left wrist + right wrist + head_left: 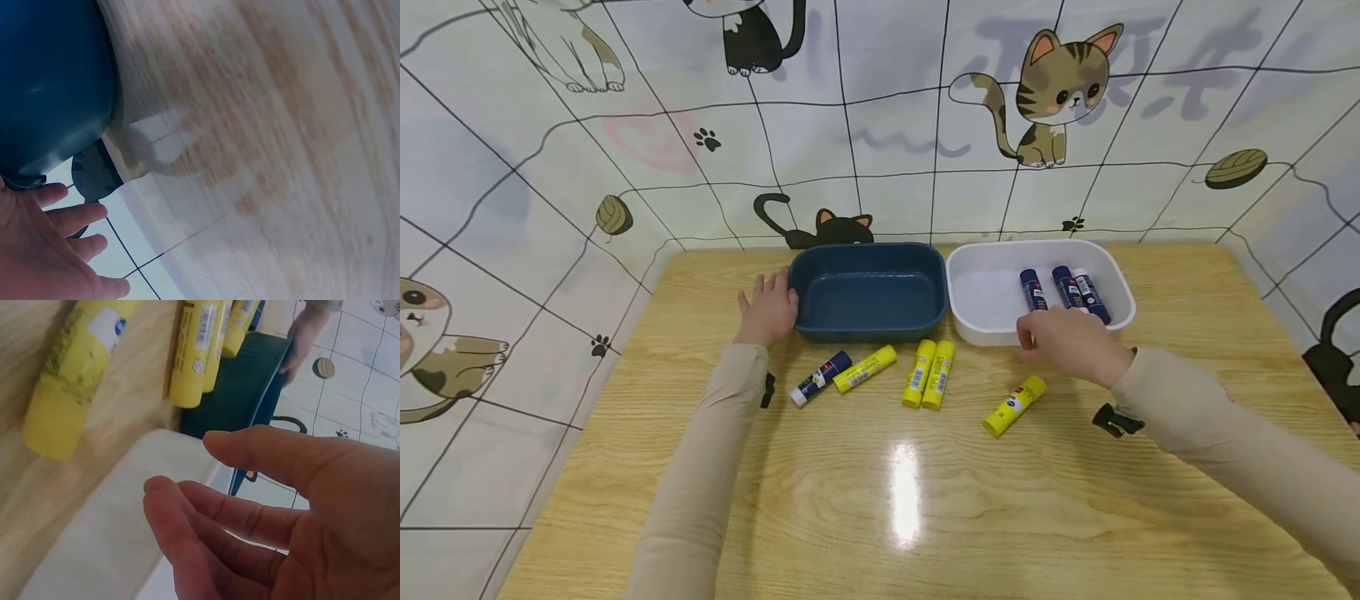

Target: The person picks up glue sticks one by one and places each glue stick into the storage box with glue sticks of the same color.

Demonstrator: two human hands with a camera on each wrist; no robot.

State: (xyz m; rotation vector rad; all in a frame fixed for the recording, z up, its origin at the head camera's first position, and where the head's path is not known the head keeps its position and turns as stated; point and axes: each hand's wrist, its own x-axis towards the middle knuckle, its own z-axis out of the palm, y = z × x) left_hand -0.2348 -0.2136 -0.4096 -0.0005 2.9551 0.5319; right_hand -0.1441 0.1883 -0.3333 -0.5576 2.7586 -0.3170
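Observation:
My left hand touches the left end of a dark blue basin, its fingers extended; the left wrist view shows the fingers spread beside the basin wall. My right hand hovers at the front rim of a white basin. Its thumb and fingers are loosely bent and apart, with nothing between them in the right wrist view. Three blue glue sticks lie inside the white basin, partly hidden by that hand. A yellow glue stick lies on the table just in front of it.
Two yellow glue sticks lie side by side before the basins. Farther left, another yellow glue stick touches or nearly touches a blue glue stick. Behind the wooden table hangs a cat-patterned backdrop.

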